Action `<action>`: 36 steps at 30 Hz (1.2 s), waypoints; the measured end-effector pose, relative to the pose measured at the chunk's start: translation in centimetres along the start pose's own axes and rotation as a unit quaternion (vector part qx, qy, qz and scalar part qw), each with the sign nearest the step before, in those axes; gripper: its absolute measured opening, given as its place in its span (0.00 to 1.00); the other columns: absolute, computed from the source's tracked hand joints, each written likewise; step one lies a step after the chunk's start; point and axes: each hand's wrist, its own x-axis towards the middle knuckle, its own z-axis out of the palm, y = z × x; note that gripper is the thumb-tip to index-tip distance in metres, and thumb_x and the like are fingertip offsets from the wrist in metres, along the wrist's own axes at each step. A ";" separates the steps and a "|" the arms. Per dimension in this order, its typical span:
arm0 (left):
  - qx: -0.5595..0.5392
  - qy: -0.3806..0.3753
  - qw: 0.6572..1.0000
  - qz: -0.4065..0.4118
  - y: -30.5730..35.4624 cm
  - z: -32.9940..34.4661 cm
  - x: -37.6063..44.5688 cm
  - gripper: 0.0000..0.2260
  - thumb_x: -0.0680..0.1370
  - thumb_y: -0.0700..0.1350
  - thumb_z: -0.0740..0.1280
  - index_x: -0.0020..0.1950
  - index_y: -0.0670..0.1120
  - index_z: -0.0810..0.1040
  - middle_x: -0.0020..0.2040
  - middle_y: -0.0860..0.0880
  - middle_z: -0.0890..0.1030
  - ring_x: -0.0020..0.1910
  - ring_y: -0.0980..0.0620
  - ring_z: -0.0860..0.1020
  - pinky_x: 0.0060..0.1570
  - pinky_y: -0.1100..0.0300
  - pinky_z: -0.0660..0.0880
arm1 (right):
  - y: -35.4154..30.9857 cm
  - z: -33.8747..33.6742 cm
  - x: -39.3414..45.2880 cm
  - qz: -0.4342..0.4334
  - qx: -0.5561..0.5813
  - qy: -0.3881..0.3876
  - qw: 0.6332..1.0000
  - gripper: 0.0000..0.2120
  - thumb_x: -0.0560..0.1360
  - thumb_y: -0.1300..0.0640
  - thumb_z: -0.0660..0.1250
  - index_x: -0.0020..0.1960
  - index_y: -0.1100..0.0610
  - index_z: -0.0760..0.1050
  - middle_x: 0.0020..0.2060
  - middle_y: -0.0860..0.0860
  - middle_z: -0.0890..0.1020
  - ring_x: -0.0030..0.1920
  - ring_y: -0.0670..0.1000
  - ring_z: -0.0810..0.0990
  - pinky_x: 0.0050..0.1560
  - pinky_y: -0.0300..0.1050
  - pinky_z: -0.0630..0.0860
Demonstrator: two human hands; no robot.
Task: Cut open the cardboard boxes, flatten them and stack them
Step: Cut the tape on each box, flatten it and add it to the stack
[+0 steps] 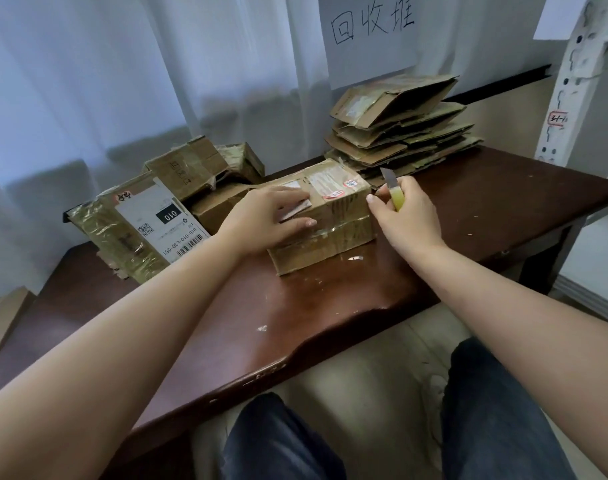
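At the worktop's [347,306] far left edge, a taped box with a white label [140,233] is waiting uncut, with two more sealed boxes [191,164] sitting just behind it toward the back edge. Near the middle, a person's left hand [271,216] is pressing flat on the top of the box [325,220] now being worked on, its fingers [297,223] straight and spread and the thumb lying along the near top edge. That box is standing closed, tape bands running around it, and no cut is showing on the faces in view. Just beside its right end, the right hand [404,209] is gripping a knife [392,188] by its yellow handle, fingers curled tightly round it, the blade pointing up and away, apart from the cardboard. At the far right corner, under a handwritten paper sign [370,32], a stack [399,126] of flattened boxes is already piling up several layers deep. Judging by the layout, the job is well past halfway: one box is about to be slit, and at least three more are awaiting cutting, flattening and stacking.
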 end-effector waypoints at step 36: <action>-0.034 -0.050 0.998 -0.033 -2.8 -1.0 2.7 0.17 0.81 0.54 0.61 0.67 0.52 0.77 0.61 0.53 0.81 0.60 0.54 0.78 0.61 0.55 0.73 | -0.5 1.5 3.1 -0.206 -0.123 0.003 0.971 0.24 0.76 0.45 0.66 0.64 0.58 0.66 0.52 0.50 0.70 0.45 0.49 0.73 0.42 0.44 0.69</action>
